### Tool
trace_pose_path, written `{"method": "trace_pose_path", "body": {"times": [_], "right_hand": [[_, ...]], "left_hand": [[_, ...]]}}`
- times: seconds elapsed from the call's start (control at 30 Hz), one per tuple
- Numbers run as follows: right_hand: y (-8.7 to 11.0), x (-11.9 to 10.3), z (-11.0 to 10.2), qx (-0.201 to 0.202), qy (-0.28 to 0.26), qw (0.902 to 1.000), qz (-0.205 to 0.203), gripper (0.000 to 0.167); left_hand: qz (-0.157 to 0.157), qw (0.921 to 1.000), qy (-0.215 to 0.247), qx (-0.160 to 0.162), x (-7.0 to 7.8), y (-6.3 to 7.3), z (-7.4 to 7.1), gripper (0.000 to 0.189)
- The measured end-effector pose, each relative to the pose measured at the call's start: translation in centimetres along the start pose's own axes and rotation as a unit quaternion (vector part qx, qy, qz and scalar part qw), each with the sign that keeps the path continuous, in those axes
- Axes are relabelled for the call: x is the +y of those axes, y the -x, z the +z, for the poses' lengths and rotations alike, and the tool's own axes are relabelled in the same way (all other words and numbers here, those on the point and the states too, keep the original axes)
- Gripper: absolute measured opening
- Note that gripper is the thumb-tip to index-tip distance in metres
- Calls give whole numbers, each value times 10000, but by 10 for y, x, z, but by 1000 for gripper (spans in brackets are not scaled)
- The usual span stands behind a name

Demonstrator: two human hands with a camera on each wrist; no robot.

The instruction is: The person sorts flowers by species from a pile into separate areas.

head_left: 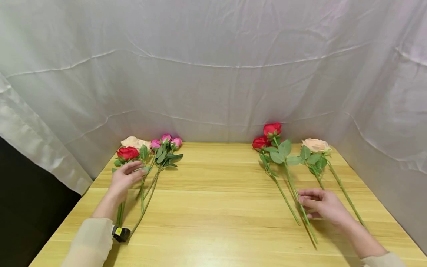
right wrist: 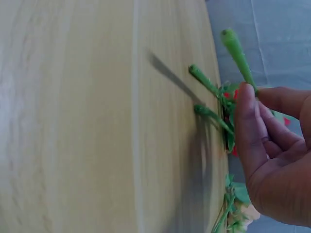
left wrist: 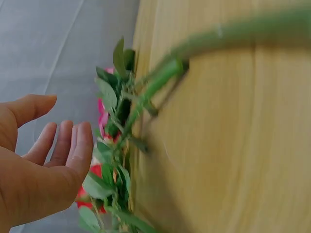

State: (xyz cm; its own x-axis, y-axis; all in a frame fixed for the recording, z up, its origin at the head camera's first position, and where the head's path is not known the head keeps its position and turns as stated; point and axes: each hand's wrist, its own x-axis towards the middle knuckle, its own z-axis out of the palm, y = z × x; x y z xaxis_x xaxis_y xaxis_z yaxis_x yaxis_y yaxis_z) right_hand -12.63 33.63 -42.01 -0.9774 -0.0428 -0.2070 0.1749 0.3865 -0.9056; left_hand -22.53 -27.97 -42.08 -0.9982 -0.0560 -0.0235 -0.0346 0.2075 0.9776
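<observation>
My right hand point(head_left: 325, 205) pinches the green stem of a red rose point(head_left: 272, 128) between thumb and fingertips. In the right wrist view the cut end of that stem point(right wrist: 234, 46) sticks up past the fingers, raised over the table. Another red rose point(head_left: 260, 143) lies beside it at the back, and a peach rose point(head_left: 315, 145) lies to the right. Over at the left, my left hand point(head_left: 126, 180) hovers above flower stems with its fingers loosely extended and nothing in them. Just beyond it are a red rose point(head_left: 128, 152), cream roses point(head_left: 133, 142) and magenta flowers point(head_left: 166, 138).
The flowers lie on a wooden table point(head_left: 217, 215), their heads toward its far edge. A pale grey curtain point(head_left: 213, 92) hangs behind and along the sides. A small black device point(head_left: 121, 235) with a yellow label sits at the left wrist.
</observation>
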Motion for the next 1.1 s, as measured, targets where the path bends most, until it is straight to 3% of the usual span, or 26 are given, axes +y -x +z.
{"method": "trace_pose_path", "body": {"times": [0.2,0.5,0.8,1.1], "right_hand": [[-4,5,-3,-100,126,9996,237,53],[-9,9,-5,-108,75,9995,295,54],[-13,11,-6,-194,-3,9991,385,54],[-13,11,-4,-209,-52,9989,419,55]], "left_hand": [[-358,9989,-206,-206,-7,-3,-10,65],[-911,9945,-281,-424,-13,-8,-13,67],[-925,9936,-506,-417,-14,-8,-12,68],[-1003,9937,-485,-153,-15,-9,-8,71]]}}
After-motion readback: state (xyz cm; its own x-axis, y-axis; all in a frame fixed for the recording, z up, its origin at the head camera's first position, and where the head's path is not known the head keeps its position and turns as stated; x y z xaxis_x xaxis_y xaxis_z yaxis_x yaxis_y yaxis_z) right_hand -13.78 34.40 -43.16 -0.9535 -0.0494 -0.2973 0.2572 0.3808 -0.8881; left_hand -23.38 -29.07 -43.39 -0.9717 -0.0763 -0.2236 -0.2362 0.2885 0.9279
